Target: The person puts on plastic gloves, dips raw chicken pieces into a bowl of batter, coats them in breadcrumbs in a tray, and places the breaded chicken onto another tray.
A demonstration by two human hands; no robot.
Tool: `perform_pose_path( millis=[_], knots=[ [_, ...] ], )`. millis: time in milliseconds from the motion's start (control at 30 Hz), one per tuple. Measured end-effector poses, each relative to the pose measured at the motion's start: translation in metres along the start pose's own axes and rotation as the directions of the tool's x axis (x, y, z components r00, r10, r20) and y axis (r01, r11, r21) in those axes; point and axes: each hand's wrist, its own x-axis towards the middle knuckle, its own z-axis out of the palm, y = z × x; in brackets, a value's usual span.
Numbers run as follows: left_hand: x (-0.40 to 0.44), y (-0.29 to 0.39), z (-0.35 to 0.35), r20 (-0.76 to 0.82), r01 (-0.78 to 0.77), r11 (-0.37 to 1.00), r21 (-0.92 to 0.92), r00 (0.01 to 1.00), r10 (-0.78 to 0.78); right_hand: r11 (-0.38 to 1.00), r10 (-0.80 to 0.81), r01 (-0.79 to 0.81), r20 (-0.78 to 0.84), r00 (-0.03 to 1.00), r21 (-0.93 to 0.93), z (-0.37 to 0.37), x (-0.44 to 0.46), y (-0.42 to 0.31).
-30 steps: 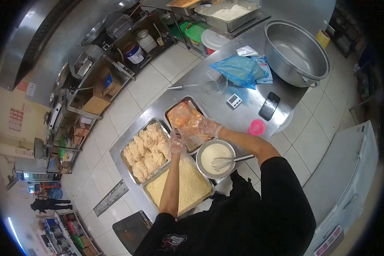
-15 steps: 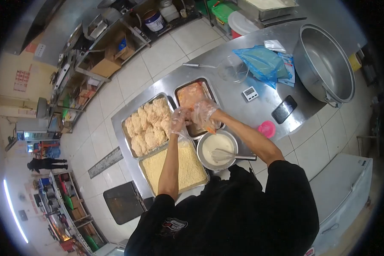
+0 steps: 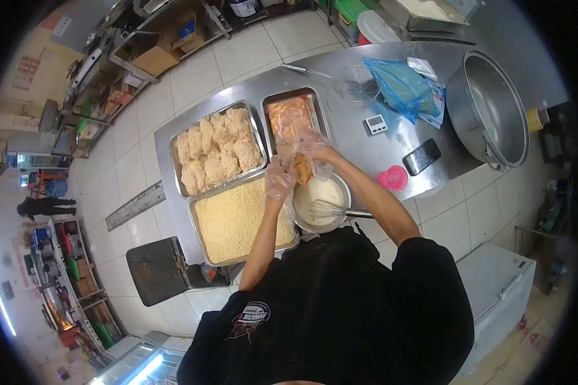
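Observation:
Both hands wear clear plastic gloves. My right hand (image 3: 315, 146) holds an orange-brown piece of meat (image 3: 303, 170) that hangs over the near edge of the meat tray and the batter bowl. Close beside it is my left hand (image 3: 279, 181), above the corner of the crumb tray; its fingers look bent, but what they hold is unclear. Raw marinated meat (image 3: 291, 117) lies in a metal tray. Coated pieces (image 3: 218, 146) fill the left tray, above a tray of yellow crumbs (image 3: 234, 221). A whisk (image 3: 327, 209) rests in the bowl of pale batter (image 3: 324, 192).
On the steel table (image 3: 350, 144) are a strainer (image 3: 356, 84), a blue plastic bag (image 3: 398, 90), a timer (image 3: 376, 124), a phone (image 3: 422, 158), a pink cup (image 3: 393, 178) and a large pot (image 3: 488, 109). A white freezer (image 3: 494, 282) stands at right.
The meat piece has come up out of the tray and now hangs near the bowl in my right hand. My left hand has moved from the trays' edge toward the bowl. The camera view has shifted.

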Motion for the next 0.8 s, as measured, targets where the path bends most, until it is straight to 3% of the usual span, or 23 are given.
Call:
perform_pose_path(
  millis=[33,67,100,133,167,200,233,300,367,400,467,500,567,600,667,800],
  knots=[
    [-0.003,-0.010,0.009,0.116,0.259,0.961,-0.093,0.962,-0.248,0.989,0.145,-0.145,-0.003,0.989,0.042,-0.019,-0.008,-0.019],
    [-0.005,-0.019,0.016,0.119,0.270,0.958,-0.101,0.959,-0.257,0.953,0.290,-0.290,0.002,0.957,0.085,-0.042,-0.019,-0.045],
    [-0.006,-0.028,0.023,0.000,0.112,0.991,-0.075,0.994,-0.113,0.952,0.294,-0.294,0.016,0.956,0.084,-0.056,-0.032,-0.066],
    [-0.008,-0.034,0.026,-0.111,-0.044,0.999,-0.028,0.993,0.040,0.955,0.296,-0.292,-0.205,0.933,0.053,-0.068,-0.046,-0.086],
    [-0.012,-0.038,0.027,-0.104,-0.032,0.999,-0.033,0.994,0.029,0.955,0.278,-0.296,-0.418,0.865,0.023,-0.074,-0.062,-0.102],
    [-0.014,-0.040,0.027,-0.048,0.044,0.987,-0.154,0.997,-0.052,0.953,0.284,-0.301,-0.408,0.868,0.023,-0.078,-0.079,-0.115],
    [-0.016,-0.041,0.027,0.015,0.126,0.955,-0.268,0.992,-0.127,0.943,0.311,-0.333,-0.314,0.897,-0.017,-0.081,-0.097,-0.125],
    [-0.023,-0.037,0.022,0.019,0.114,0.960,-0.255,0.993,-0.113,0.932,0.338,-0.358,-0.213,0.917,-0.062,-0.065,-0.114,-0.121],
    [-0.024,-0.031,0.013,0.027,0.079,0.947,-0.311,0.997,-0.075,0.963,-0.027,-0.039,-0.239,0.971,-0.268,-0.023,-0.117,-0.091],
    [-0.023,-0.028,0.012,0.016,0.072,0.948,-0.311,0.997,-0.071,0.961,-0.037,-0.031,-0.241,0.970,-0.275,-0.022,-0.107,-0.092],
    [-0.023,-0.023,0.007,0.088,0.159,0.914,-0.372,0.987,-0.136,0.985,0.165,-0.159,0.101,0.981,-0.067,-0.013,-0.082,-0.105],
    [-0.022,-0.024,0.005,0.072,0.146,0.917,-0.371,0.989,-0.128,0.986,0.153,-0.147,0.092,0.984,-0.075,-0.006,-0.073,-0.102],
    [-0.023,-0.029,0.001,0.194,0.284,0.887,-0.363,0.955,-0.226,0.966,0.170,-0.199,-0.176,0.970,-0.166,0.007,-0.054,-0.100],
    [-0.026,-0.031,0.001,0.173,0.267,0.870,-0.414,0.962,-0.213,0.968,0.151,-0.180,-0.169,0.974,-0.172,-0.004,-0.041,-0.116],
    [-0.035,-0.029,0.007,0.100,0.264,0.839,-0.476,0.964,-0.247,0.865,0.402,-0.343,0.098,0.910,-0.366,-0.024,-0.021,-0.142],
    [-0.057,-0.036,0.010,-0.018,0.215,0.795,-0.568,0.962,-0.274,0.900,0.311,-0.188,0.280,0.908,-0.392,-0.022,-0.008,-0.130]
  ],
)
